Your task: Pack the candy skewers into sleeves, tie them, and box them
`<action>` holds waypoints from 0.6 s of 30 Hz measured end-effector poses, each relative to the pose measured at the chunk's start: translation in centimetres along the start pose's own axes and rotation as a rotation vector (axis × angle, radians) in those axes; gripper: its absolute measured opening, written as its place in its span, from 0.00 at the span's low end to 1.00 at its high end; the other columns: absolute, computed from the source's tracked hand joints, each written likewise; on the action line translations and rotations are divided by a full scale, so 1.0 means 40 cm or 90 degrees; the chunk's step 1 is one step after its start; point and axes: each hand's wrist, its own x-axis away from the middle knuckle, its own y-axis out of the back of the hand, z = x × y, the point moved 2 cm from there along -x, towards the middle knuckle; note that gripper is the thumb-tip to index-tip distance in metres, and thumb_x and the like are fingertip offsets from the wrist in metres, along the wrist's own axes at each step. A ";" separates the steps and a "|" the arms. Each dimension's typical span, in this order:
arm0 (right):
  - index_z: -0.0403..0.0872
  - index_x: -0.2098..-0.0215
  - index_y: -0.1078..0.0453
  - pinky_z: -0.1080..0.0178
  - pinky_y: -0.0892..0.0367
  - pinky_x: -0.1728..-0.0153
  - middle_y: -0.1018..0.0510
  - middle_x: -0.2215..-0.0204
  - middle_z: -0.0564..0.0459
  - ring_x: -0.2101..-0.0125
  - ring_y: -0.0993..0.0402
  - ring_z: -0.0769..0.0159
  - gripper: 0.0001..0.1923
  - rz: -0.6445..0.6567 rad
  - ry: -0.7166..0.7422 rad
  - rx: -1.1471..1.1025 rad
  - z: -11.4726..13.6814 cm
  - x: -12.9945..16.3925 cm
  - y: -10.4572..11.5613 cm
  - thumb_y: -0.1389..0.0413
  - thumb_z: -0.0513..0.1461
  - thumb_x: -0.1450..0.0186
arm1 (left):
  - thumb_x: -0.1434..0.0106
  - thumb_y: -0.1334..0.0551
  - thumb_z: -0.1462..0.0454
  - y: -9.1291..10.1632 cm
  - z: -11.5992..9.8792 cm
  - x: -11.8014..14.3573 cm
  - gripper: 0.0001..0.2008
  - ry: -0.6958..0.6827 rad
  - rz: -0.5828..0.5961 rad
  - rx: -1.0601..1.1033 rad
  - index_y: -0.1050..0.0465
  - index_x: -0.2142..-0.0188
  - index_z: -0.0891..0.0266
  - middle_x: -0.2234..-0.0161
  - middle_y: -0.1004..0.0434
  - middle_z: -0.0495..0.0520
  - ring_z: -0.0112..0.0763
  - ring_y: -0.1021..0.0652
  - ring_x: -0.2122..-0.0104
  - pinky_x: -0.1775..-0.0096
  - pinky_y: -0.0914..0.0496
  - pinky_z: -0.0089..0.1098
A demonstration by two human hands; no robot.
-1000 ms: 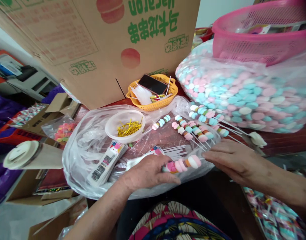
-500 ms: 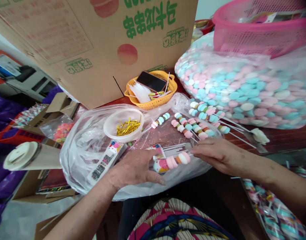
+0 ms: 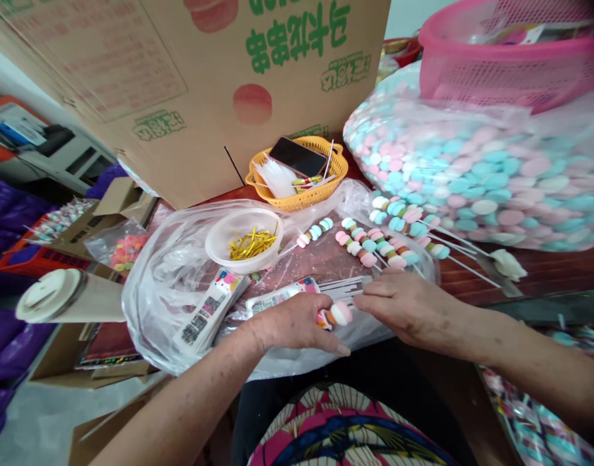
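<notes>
A marshmallow skewer (image 3: 341, 313) in pink, white and brown lies across the front of the plastic sheet, partly hidden by my left hand (image 3: 297, 325). That hand curls over the skewer and a bit of printed wrapper, its thumb stretched along the near side. My right hand (image 3: 408, 314) has its fingers pressed together just right of the skewer's pink end; whatever they pinch is hidden. White sticks (image 3: 343, 288) lie behind both hands. Printed wrappers (image 3: 282, 294) rest beside my left hand, and a stack of printed bags (image 3: 212, 310) lies further left.
A white bowl (image 3: 213, 246) holds gold twist ties. Behind it stand a yellow basket (image 3: 297, 202) with a phone and a large cardboard box (image 3: 190, 162). Finished skewers (image 3: 374, 246) lie right of centre, before a big bag of marshmallows (image 3: 472, 168). A lidded cup (image 3: 98, 298) stands left.
My left hand has moved right and covers more of the skewer and its printed wrapper. My right hand has shifted slightly left, towards the skewer's end. The whole view has shifted slightly.
</notes>
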 end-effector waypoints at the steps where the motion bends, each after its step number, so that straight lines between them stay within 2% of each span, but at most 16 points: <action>1: 0.44 0.70 0.30 0.63 0.46 0.72 0.27 0.76 0.51 0.76 0.35 0.66 0.13 0.011 0.000 -0.004 0.004 -0.004 -0.012 0.52 0.26 0.45 | 0.54 0.28 0.52 -0.007 -0.004 -0.007 0.21 0.003 0.002 0.003 0.30 0.68 0.62 0.73 0.32 0.45 0.29 0.32 0.72 0.71 0.39 0.28; 4: 0.44 0.67 0.29 0.63 0.45 0.72 0.25 0.74 0.50 0.74 0.33 0.65 0.12 0.020 0.009 -0.034 0.011 -0.011 -0.036 0.50 0.27 0.46 | 0.55 0.28 0.56 -0.014 -0.013 -0.017 0.24 -0.006 -0.002 0.038 0.29 0.60 0.62 0.66 0.27 0.49 0.33 0.28 0.66 0.64 0.35 0.31; 6: 0.44 0.65 0.29 0.63 0.44 0.71 0.25 0.73 0.51 0.73 0.33 0.65 0.12 -0.004 0.014 -0.047 0.006 -0.010 -0.036 0.50 0.28 0.44 | 0.55 0.27 0.57 0.005 -0.011 -0.011 0.32 -0.047 -0.011 0.100 0.32 0.51 0.61 0.62 0.25 0.51 0.35 0.27 0.63 0.61 0.33 0.33; 8: 0.44 0.66 0.30 0.63 0.45 0.71 0.26 0.74 0.51 0.74 0.34 0.66 0.11 -0.044 0.013 -0.026 -0.004 -0.003 -0.023 0.52 0.28 0.41 | 0.55 0.27 0.58 0.039 0.002 0.005 0.37 -0.083 -0.001 0.155 0.35 0.46 0.60 0.61 0.25 0.52 0.34 0.26 0.64 0.63 0.31 0.33; 9: 0.44 0.67 0.30 0.63 0.45 0.71 0.26 0.75 0.51 0.74 0.34 0.66 0.12 -0.067 0.018 -0.005 -0.008 0.002 -0.013 0.54 0.28 0.39 | 0.55 0.27 0.58 0.056 0.011 0.014 0.35 -0.086 0.024 0.173 0.34 0.47 0.60 0.62 0.25 0.52 0.33 0.26 0.66 0.65 0.31 0.31; 11: 0.44 0.67 0.30 0.62 0.44 0.70 0.26 0.75 0.51 0.75 0.35 0.65 0.14 -0.110 0.038 0.041 -0.012 0.010 0.006 0.56 0.27 0.38 | 0.54 0.28 0.61 0.076 0.029 0.029 0.25 -0.075 0.117 0.188 0.30 0.56 0.61 0.67 0.26 0.49 0.30 0.27 0.70 0.69 0.32 0.29; 13: 0.43 0.66 0.31 0.61 0.44 0.68 0.26 0.75 0.50 0.75 0.35 0.65 0.15 -0.128 0.057 0.075 -0.010 0.015 0.019 0.57 0.27 0.38 | 0.51 0.30 0.61 0.074 0.037 0.037 0.16 -0.048 0.204 0.211 0.30 0.64 0.62 0.73 0.29 0.47 0.27 0.28 0.74 0.72 0.34 0.27; 14: 0.44 0.66 0.31 0.61 0.44 0.68 0.26 0.75 0.51 0.75 0.35 0.65 0.15 -0.125 0.059 0.084 -0.007 0.015 0.021 0.57 0.27 0.38 | 0.49 0.32 0.61 0.066 0.036 0.037 0.14 -0.031 0.217 0.222 0.31 0.65 0.62 0.75 0.30 0.46 0.27 0.29 0.76 0.73 0.34 0.27; 16: 0.44 0.68 0.31 0.61 0.46 0.70 0.27 0.76 0.51 0.76 0.36 0.66 0.14 -0.098 0.051 0.088 0.000 0.010 0.017 0.56 0.26 0.40 | 0.47 0.34 0.59 0.044 0.025 0.029 0.13 0.001 0.170 0.200 0.31 0.64 0.62 0.76 0.31 0.45 0.26 0.30 0.78 0.75 0.36 0.26; 18: 0.45 0.70 0.31 0.61 0.47 0.72 0.28 0.77 0.52 0.77 0.37 0.66 0.14 -0.061 0.031 0.077 0.005 0.001 0.006 0.55 0.25 0.43 | 0.48 0.32 0.57 0.023 0.005 0.014 0.15 0.007 0.057 0.080 0.31 0.64 0.61 0.74 0.31 0.45 0.27 0.30 0.77 0.75 0.38 0.26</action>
